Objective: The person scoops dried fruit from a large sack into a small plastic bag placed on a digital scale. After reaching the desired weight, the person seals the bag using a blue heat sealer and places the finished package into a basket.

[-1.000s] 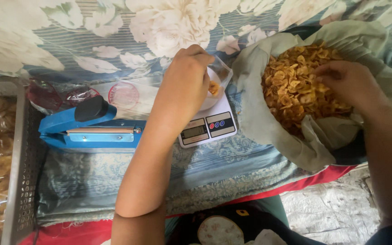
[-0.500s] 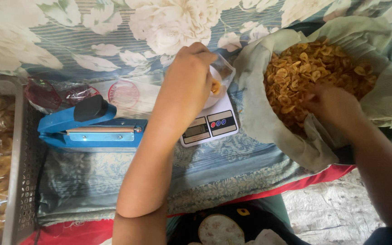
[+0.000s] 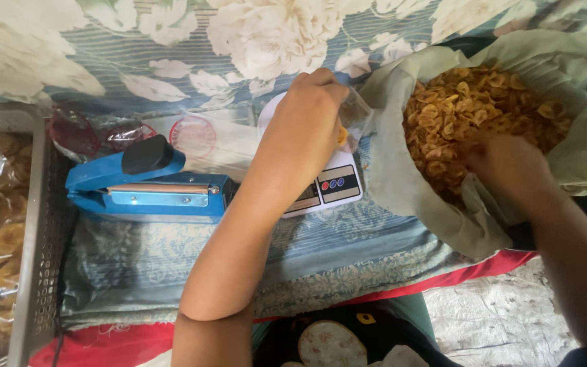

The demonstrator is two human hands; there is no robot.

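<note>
**Filling the little bag on the scale: a few notes**

While your left hand [image 3: 310,112] was pinching the rim of the small clear bag [image 3: 353,121] over the white kitchen scale [image 3: 327,189], your right hand [image 3: 507,166] was down in the big sack of fried chips [image 3: 473,109], fingers curled into the pile. I couldn't tell how much you'd grabbed, since the fingertips were buried in the chips. The left fingers were closed on the bag's edge, thumb and fingers bunched together, and a few chips already showed through the plastic.

Tips for doing that scoop well, just my take: you could have kept the bag's mouth held wider, because it looked half covered by your own hand, and chips tend to spill onto the flowered cloth [image 3: 259,34] when the opening is narrow. The bag sat right beside the sack's greenish liner [image 3: 416,197], which was good, short trip. I'd say smaller handfuls were the safer bet, thin chips crack if you squeeze. Your forearm also hid part of the scale's display, so tilting the elbow out would have helped you read it.

The blue heat sealer [image 3: 147,190] sat left of the scale, and the mesh basket [image 3: 39,231] of packed bags was further left.
</note>
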